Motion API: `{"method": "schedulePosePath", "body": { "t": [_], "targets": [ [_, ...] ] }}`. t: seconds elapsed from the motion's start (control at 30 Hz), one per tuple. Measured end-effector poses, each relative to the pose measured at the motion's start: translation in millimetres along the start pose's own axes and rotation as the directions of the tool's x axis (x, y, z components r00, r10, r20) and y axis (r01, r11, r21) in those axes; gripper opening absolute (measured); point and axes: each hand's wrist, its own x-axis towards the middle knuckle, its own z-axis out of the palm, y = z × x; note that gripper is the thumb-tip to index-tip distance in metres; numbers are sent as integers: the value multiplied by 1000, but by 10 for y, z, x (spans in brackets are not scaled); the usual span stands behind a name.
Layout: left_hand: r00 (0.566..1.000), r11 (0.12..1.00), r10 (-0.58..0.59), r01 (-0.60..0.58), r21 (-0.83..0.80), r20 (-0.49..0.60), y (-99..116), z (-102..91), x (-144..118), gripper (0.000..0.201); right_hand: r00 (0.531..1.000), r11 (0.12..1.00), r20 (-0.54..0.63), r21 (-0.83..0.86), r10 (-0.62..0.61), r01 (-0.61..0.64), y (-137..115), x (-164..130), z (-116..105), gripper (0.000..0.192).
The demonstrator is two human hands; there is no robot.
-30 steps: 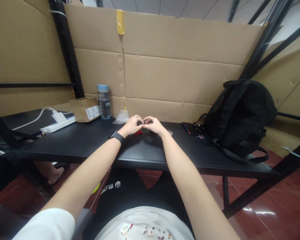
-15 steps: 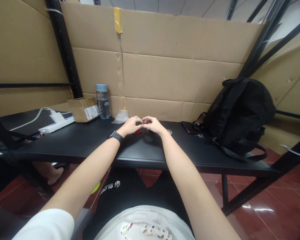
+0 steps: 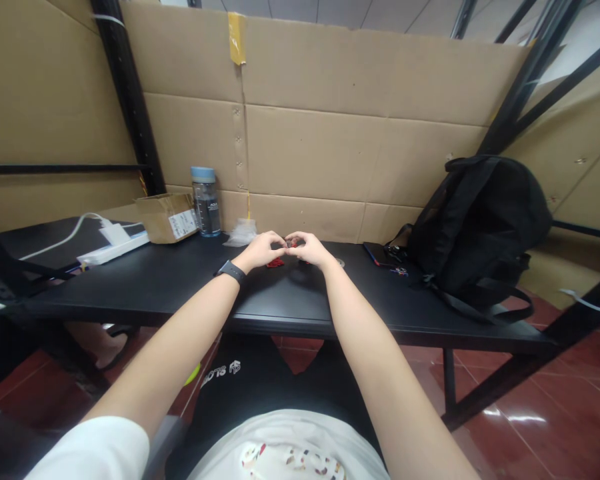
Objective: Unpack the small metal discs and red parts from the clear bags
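Above the black table (image 3: 180, 287), my left hand (image 3: 266, 251) and my right hand (image 3: 307, 250) meet at the fingertips. Both hands are closed in a pinch. Between the fingertips is a small dark and reddish thing (image 3: 292, 243), mostly covered by the fingers and too small to name. A red bundle (image 3: 275, 263) lies on the table just under my left hand. Behind my right wrist a small clear ring, perhaps a roll of tape (image 3: 341, 263), shows in part. A black watch (image 3: 231, 271) is on my left wrist.
At the back left stand a cardboard box (image 3: 167, 220), a blue-lidded bottle (image 3: 207, 202) and clear plastic bags (image 3: 241, 233). A white power strip (image 3: 113, 249) lies further left. On the right are a black backpack (image 3: 480, 233) and a phone (image 3: 379, 254). Cardboard (image 3: 310, 160) walls the back.
The fingers of both hands have shifted very slightly around the small thing. Everything else stays in place.
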Motion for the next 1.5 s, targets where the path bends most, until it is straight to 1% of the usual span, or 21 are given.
{"method": "schedulePosePath", "body": {
  "t": [0.27, 0.47, 0.7, 1.17, 1.37, 1.5],
  "targets": [
    [1000, 1000, -2, 2, 8, 13, 16, -10, -2, 25, 998, 997, 9, -51, -58, 59, 82, 29, -19, 48],
    [1000, 1000, -8, 8, 0, 3, 7, -10, 1, 26, 996, 992, -28, -95, -89, 86, 30, 16, -34, 49],
    [1000, 1000, -20, 20, -14, 2, 14, -13, -2, 25, 996, 992, -40, -100, -84, 79, 7, 3, -35, 49],
    [999, 1000, -2, 2, -19, 38, 1, -7, 0, 23, 993, 982, -22, -153, -114, 109, 87, 35, -28, 52],
    [997, 999, -31, 34, -40, 75, 26, 9, -3, 21, 993, 979, -21, -169, -115, 110, 122, 51, -15, 51],
    [997, 997, -54, 57, -50, 57, 19, 33, -6, 29, 993, 980, -19, -163, -119, 114, 116, 54, -4, 51]
  ]
}}
